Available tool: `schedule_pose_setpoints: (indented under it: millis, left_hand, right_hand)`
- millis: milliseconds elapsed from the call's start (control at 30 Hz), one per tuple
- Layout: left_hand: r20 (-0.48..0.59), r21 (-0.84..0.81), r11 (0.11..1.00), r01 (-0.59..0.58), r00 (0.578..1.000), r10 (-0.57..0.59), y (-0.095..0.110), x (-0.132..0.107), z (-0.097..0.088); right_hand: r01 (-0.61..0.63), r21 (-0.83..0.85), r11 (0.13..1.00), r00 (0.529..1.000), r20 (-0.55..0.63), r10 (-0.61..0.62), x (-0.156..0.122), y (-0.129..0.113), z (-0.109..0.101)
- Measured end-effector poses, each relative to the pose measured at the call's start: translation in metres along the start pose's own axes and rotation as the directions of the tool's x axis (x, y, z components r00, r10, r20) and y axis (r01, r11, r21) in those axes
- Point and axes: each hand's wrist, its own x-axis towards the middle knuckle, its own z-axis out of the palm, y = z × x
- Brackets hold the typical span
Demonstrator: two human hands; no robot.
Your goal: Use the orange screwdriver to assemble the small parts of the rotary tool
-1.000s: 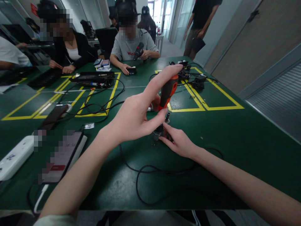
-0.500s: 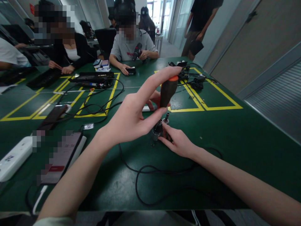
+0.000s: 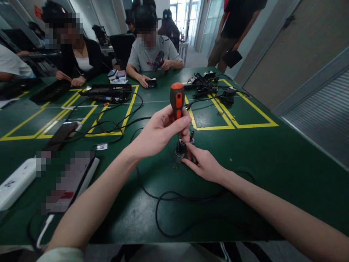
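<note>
The left hand [image 3: 160, 131] is closed around the driver [image 3: 177, 95], low on its orange and dark handle. The thumb is on the near side and the other fingers curl behind. The driver stands almost straight up. Its fat end is on top and leans a tiny bit to the left. Its thin end points down.

Right under it, on the green surface [image 3: 256, 156], sits the black part [image 3: 181, 147]. It stands up too. So the driver and the part make one tall line, one over the other. I think that line matters most here: if the driver tips, the thin end will not sit straight over the part. Fingers cover some of the thin end, so I cannot tell if the tip touches the part or stops just above it.

The right hand [image 3: 205, 165] comes in from the right and seems to pinch the part low on its right side. Some of its fingers are hidden. This hand is nearer to the part. The left hand is higher up, with the driver. The two hands are very near each other, and I cannot tell if they touch.

Just behind the part, a bit to the right, a small peg [image 3: 192, 136] stands up. A black cord [image 3: 169, 199] curls on the surface, nearer to the person.
</note>
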Motion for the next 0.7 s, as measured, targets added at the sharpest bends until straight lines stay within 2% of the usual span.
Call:
schedule_pose_setpoints:
  millis: [133,300,467,567,633,700]
  left_hand:
    - [-0.032,-0.251,0.963,0.095,0.994,-0.106,-0.003,0.000,0.007]
    - [-0.021,-0.320,0.943,0.093,0.994,-0.105,-0.005,-0.001,0.007]
    - [0.002,-0.149,0.988,0.050,0.999,-0.050,-0.007,0.000,-0.005]
    - [0.056,0.011,1.000,0.026,0.998,-0.027,0.001,-0.002,-0.014]
    - [0.138,0.107,0.990,0.091,0.985,-0.106,0.008,-0.004,-0.019]
    - [0.156,0.130,0.985,0.111,0.979,-0.131,0.013,-0.005,-0.021]
  right_hand:
    - [-0.018,0.001,1.000,1.000,0.011,0.018,0.001,0.000,0.000]
    - [-0.044,0.016,0.999,0.999,0.025,0.044,0.004,-0.002,0.001]
    - [-0.063,0.043,0.997,0.998,0.029,0.062,0.006,-0.004,0.002]
    - [-0.071,0.041,0.997,0.997,0.032,0.070,0.007,-0.005,0.002]
    - [-0.076,0.028,0.997,0.997,0.034,0.075,0.007,-0.005,0.002]
    - [-0.078,0.016,0.997,0.996,0.034,0.077,0.007,-0.004,0.002]
